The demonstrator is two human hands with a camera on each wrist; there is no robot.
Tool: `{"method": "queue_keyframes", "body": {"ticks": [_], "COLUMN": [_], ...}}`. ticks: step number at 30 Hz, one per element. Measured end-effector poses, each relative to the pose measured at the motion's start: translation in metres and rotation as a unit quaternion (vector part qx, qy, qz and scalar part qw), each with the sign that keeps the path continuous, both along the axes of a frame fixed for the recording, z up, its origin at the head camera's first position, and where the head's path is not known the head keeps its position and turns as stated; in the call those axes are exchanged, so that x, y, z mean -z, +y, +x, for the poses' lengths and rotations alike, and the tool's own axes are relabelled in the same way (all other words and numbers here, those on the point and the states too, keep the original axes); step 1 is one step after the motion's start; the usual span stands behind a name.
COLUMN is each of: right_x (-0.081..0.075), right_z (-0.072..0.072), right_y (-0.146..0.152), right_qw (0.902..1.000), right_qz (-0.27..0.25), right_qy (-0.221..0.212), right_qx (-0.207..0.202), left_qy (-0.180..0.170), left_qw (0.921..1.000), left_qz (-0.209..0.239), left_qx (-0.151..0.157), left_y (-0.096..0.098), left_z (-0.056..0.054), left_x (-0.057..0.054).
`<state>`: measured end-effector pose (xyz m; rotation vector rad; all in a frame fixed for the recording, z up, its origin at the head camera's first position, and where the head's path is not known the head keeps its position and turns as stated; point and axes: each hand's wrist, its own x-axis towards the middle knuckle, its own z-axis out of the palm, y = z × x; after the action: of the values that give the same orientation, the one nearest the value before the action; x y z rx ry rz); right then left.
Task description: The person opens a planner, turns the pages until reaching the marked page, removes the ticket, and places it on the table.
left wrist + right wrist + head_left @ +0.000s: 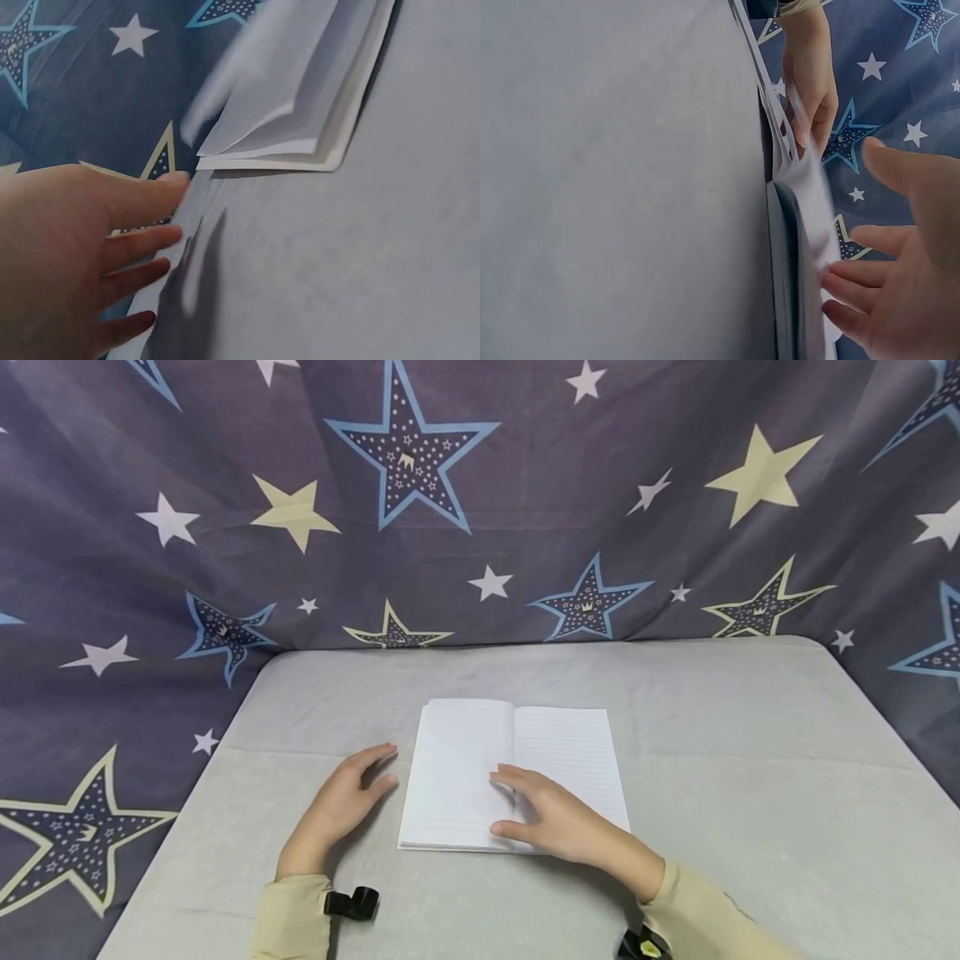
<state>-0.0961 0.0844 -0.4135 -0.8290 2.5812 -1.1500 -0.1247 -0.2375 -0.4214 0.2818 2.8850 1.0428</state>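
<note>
An open notebook [457, 760] with lined white pages lies on the table, its spine running away from me. My left hand [337, 806] is just left of the notebook, apart from its edge, fingers loosely bent with nothing held. Over the right page and the centre fold is my right hand [558, 818], thumb and fingers spread apart and gripping nothing. In the left wrist view, a few page corners [259, 124] stand up from the cover, and a pale page edge is blurred. The right wrist view has the right hand's fingers [855, 274] close beside the pages; contact is hard to tell.
A light grey cloth covers the table [750, 793]. Behind it and at the sides hangs a dark curtain [525, 460] printed with stars. Black camera mounts sit at the left wrist [352, 904] and right wrist [643, 945], below beige sleeves.
</note>
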Motion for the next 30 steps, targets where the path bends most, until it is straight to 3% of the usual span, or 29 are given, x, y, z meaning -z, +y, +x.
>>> {"method": "queue_keyframes", "body": {"ticks": [6,9,13,16,20,26,30], "right_x": [0.001,-0.001,-0.007,-0.010,-0.012,-0.015,-0.012], "right_z": [0.001,0.001,0.004,0.006,0.005,0.004,0.002], "right_y": [0.004,0.007,0.021,0.039,0.069,0.107,0.120], "right_qw": [0.9985,0.9971,0.9949,0.9939,0.9928,0.9923,0.9916], "right_qz": [0.038,0.052,0.069,0.076,0.088,0.121,0.128], "right_qy": [0.009,0.008,0.016,0.039,0.061,0.014,0.012], "right_qx": [-0.038,-0.054,-0.072,-0.069,-0.054,-0.024,-0.016], "left_qy": [0.005,-0.013,-0.033,-0.035,-0.038,-0.028,-0.019], "left_qw": [0.9997,0.9990,0.9962,0.9926,0.9909,0.9893,0.9877], "left_qz": [0.024,0.029,-0.019,-0.054,-0.063,-0.070,-0.072], "left_qx": [0.004,0.033,0.079,0.103,0.113,0.125,0.138], "left_y": [0.012,0.019,0.026,0.027,0.027,0.024,0.023], "left_z": [-0.001,0.000,0.003,0.004,0.004,0.003,0.001], "left_x": [0.001,0.004,0.004,0.001,-0.001,-0.001,-0.002]}}
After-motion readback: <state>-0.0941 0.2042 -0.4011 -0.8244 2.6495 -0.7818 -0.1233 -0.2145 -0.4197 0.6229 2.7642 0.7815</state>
